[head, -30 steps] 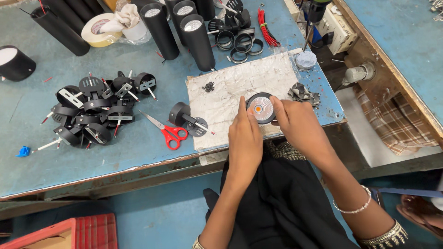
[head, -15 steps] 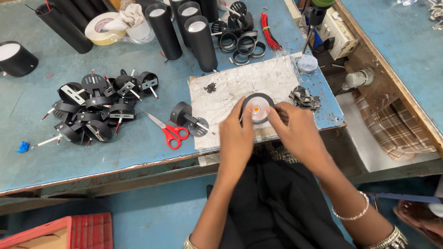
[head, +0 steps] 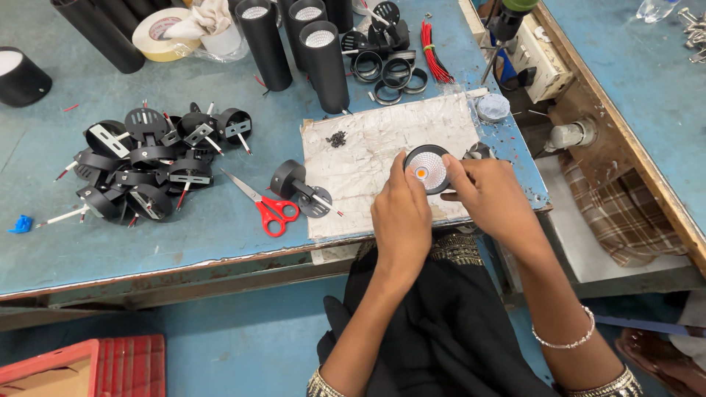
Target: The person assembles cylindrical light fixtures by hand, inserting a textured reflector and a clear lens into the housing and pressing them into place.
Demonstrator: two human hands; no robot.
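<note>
Both hands were clamped on the round lamp fitting: left hand gripped its near-left edge, right hand its right. Red scissors lay well left of the left hand.

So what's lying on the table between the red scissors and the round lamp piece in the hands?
In the head view, a small black lamp fitting with a bracket lies between the red scissors and the round lamp piece, at the left edge of the worn white mat.

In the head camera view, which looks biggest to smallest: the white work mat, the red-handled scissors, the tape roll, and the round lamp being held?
1. White work mat, by far the largest.
2. Red-handled scissors and tape roll: too alike to rank, one long and thin, the other round.
3. Round lamp, smallest, held by the left hand and right hand.
</note>
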